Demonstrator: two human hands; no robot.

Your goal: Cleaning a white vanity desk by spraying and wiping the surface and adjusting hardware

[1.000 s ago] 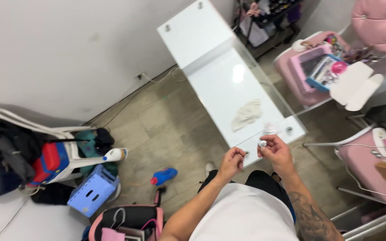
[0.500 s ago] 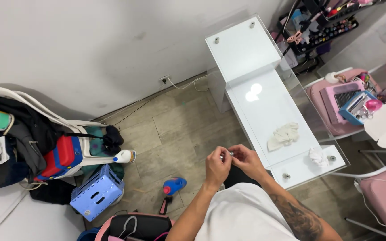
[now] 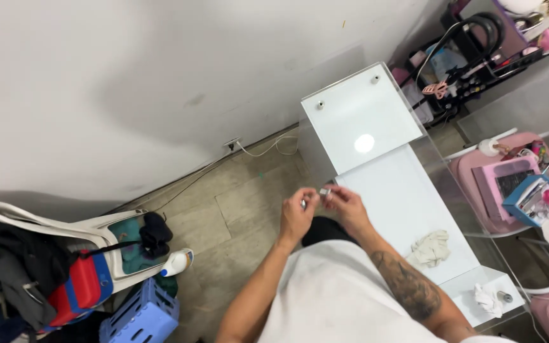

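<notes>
While hands [image 3: 322, 213] meet, glass table [image 3: 357, 114] beside.

A white glass-topped surface [image 3: 376, 121] runs down the right of the frame, a crumpled grey cloth [image 3: 430, 248] lying on it. At lower left sit a blue plastic stool [image 3: 141, 316], a white bottle [image 3: 176, 262] and a white chair [image 3: 65, 232] heaped with bags. A pink trolley [image 3: 478, 174] stands at right.

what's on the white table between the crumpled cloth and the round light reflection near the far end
Nothing: in the head view the white table is bare between the crumpled cloth and the round light reflection.
</notes>
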